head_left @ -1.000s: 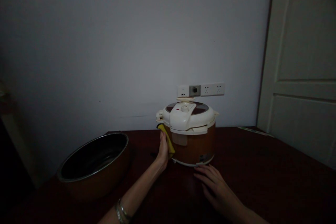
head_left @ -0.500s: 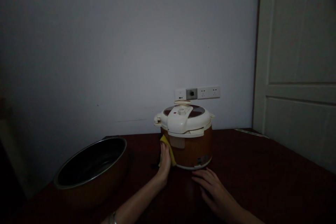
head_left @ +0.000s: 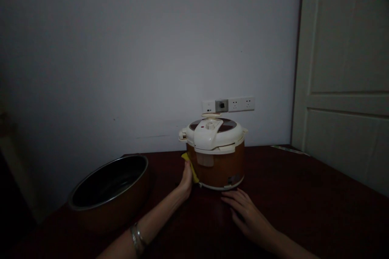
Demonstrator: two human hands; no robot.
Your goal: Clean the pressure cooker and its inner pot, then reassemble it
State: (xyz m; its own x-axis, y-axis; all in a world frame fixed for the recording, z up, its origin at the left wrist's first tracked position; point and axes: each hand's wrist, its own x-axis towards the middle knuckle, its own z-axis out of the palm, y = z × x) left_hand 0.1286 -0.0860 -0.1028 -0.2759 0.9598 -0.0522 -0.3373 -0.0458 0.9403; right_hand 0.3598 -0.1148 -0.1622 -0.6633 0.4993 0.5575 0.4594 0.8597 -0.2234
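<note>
An orange electric pressure cooker (head_left: 220,168) with a cream lid stands on the dark wooden table (head_left: 304,194) near the wall. My left hand (head_left: 186,180) presses a yellow cloth (head_left: 189,166) flat against the cooker's left side, fingers stretched along it. My right hand (head_left: 244,210) rests flat on the table just in front of the cooker's base, fingers spread and holding nothing. A bracelet shows on my left wrist.
A large metal basin (head_left: 111,188) with a brown outside sits on the table at the left. A strip of wall sockets (head_left: 227,104) runs behind the cooker. A pale door (head_left: 346,81) stands at the right.
My left hand with the yellow cloth slid down the cooker's side from near the lid, then shifted a little. My right hand stayed flat on the table.
</note>
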